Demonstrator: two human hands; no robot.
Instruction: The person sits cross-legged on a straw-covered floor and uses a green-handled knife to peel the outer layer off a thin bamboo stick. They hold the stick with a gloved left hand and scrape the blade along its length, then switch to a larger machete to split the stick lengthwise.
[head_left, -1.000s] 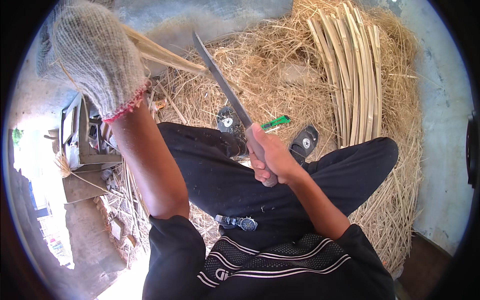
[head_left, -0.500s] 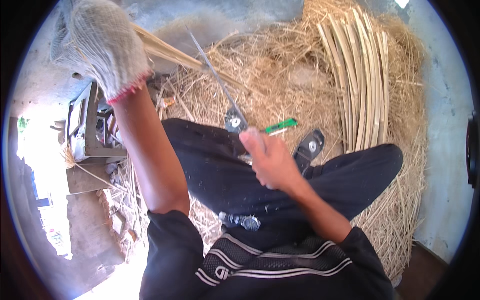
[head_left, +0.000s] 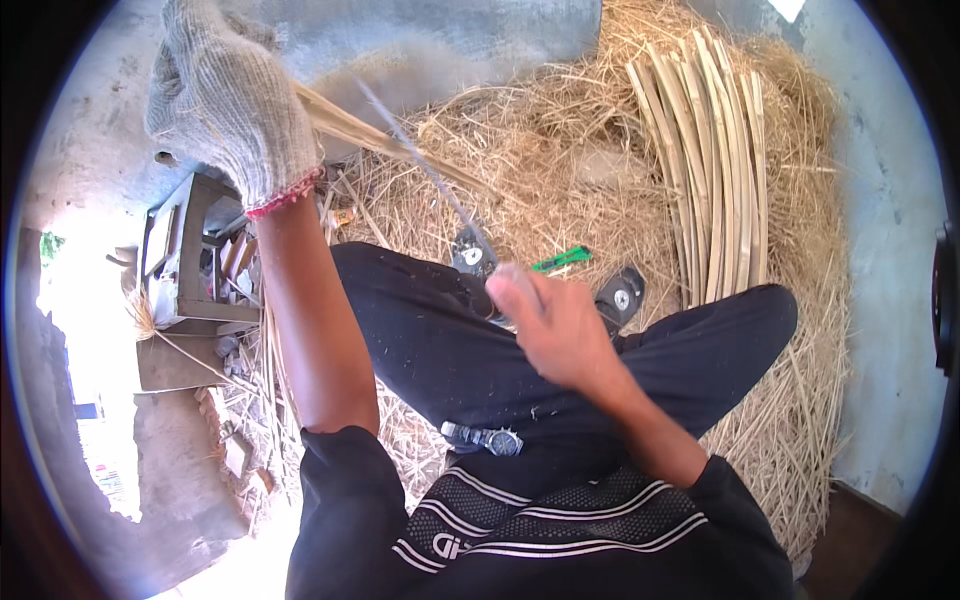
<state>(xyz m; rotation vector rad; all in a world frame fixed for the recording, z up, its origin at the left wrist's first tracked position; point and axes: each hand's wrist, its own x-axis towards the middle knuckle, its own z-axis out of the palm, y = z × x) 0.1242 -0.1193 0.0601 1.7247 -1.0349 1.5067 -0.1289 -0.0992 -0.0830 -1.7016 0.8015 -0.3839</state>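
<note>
- Strip, pale wood [head_left: 365, 130]: upper left, slanting down toward centre.
- Left hand, gloved [head_left: 235, 112]: upper left; fingers curled round the strip's upper end, tips hidden.
- Knife, long-bladed [head_left: 440, 184]: centre, crossing the strip; contact unclear.
- Right hand, bare [head_left: 560, 325]: centre; fingers wrapped tight on the knife's handle.
- Step: apparently shaving the strip; next stroke calls for a steady strip, shallow blade.
- Strip bundle [head_left: 706, 170]: upper right, on straw [head_left: 565, 125].

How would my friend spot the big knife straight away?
Find the black trousers, then the bare right hand over them. The knife juts from that fist: its long blade is thin and grey, unlike the pale strip in the gloved left hand.
</note>
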